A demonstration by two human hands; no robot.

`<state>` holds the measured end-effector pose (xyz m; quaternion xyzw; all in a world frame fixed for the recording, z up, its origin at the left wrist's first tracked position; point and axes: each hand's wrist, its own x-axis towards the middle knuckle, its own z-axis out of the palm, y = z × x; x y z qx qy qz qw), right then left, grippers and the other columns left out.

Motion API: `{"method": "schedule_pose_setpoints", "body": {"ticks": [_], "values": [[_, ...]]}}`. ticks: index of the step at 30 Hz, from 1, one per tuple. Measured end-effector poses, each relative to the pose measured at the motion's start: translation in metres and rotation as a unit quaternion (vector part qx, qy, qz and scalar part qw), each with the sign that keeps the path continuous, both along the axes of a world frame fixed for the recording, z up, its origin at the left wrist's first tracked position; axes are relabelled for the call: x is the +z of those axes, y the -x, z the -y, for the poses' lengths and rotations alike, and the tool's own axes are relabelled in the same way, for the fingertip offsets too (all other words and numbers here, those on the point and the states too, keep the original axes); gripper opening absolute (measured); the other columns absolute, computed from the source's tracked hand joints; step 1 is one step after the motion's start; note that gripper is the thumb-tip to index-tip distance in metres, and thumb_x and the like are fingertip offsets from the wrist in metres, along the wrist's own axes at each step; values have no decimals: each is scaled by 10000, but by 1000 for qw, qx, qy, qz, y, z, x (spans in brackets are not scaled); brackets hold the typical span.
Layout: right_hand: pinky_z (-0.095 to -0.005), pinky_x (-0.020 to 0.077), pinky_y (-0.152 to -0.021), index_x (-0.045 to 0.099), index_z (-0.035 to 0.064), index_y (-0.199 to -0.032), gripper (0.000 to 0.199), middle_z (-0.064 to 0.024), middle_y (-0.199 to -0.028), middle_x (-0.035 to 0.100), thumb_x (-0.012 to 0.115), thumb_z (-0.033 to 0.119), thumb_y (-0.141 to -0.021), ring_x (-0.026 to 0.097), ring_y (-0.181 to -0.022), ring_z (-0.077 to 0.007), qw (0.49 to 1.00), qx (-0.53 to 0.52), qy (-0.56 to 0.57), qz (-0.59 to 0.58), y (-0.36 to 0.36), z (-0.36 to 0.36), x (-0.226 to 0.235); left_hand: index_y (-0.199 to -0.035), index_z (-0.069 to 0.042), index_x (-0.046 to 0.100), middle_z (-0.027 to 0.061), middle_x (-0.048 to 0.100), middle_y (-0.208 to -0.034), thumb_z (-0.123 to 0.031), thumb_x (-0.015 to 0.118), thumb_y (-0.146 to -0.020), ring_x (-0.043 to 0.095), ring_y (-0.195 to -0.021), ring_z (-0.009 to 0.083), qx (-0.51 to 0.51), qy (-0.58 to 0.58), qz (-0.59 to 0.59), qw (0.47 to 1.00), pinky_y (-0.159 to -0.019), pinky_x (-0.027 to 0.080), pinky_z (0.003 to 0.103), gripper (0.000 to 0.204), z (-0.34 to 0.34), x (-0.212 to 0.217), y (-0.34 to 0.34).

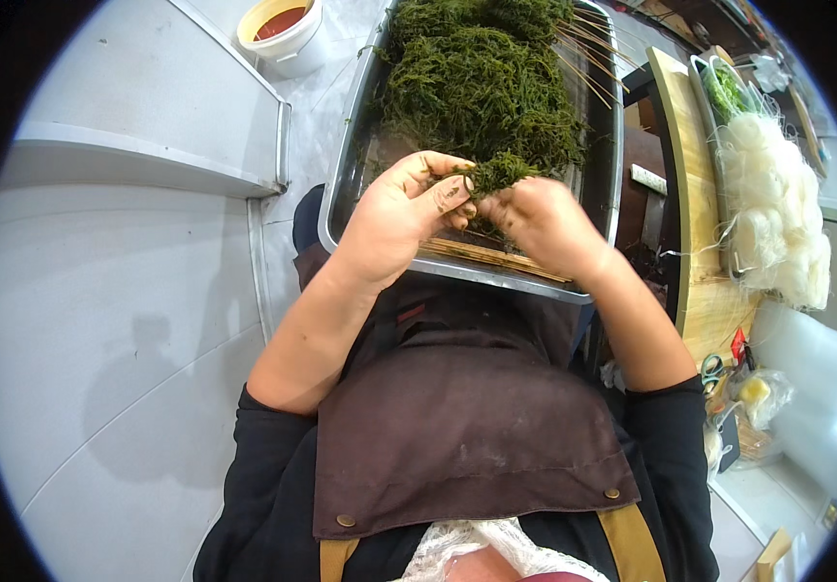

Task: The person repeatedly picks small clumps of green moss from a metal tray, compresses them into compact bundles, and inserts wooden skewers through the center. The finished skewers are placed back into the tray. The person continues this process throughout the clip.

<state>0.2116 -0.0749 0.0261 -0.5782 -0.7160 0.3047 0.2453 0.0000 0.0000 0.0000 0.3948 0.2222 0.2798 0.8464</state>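
Observation:
Both hands are held close together over the near end of a metal tray (pixel 616 145). Between them is a small bunch of dark green seaweed strands (pixel 506 169). My left hand (pixel 401 206) pinches its left side with thumb and fingers, and the fingertips are stained green. On the other side my right hand (pixel 549 225), slightly blurred, has its fingers closed on the same bunch. A large heap of seaweed (pixel 482 87) fills the tray beyond. Thin bamboo skewers (pixel 496 256) lie along the tray's near edge, below my hands. More skewers (pixel 588 48) stick out of the seaweed at the far right.
A white bucket (pixel 297 48) with reddish-brown contents stands beyond the tray's left side. At right, a wooden table (pixel 705 209) bears bundles of white noodle-like strands (pixel 772 204) and some green leaves (pixel 726 92). Scissors (pixel 712 369) and plastic bags (pixel 763 393) are lower right.

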Motion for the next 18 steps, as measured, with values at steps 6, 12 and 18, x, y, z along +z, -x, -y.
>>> {"method": "schedule_pose_setpoints", "body": {"ticks": [6,12,18], "values": [[-449,560,-741,717,1,-929,189,-162,-830,677,703,190,-940,687,-812,-354,994,21,-94,48,6,2,34,-1075,9,659,30,696,-999,-61,665,-1008,654,-892,88,139,-488,-278,816,-774,538,256,98,12,14,-2],[-340,566,-722,766,46,-1038,150,-134,-868,702,767,85,-893,700,-799,-280,995,-22,-64,-71,-5,-14,27,-1165,-5,636,30,700,-1020,-46,628,-1032,664,-929,100,-14,18,1,1000,-805,540,240,140,4,19,9],[-408,563,-724,685,-2,-916,127,-179,-864,688,720,119,-936,685,-803,-361,997,17,-63,43,14,3,24,-1138,3,629,36,688,-999,-13,666,-1001,669,-913,103,128,-307,-192,923,-819,539,242,142,7,14,1]]}}
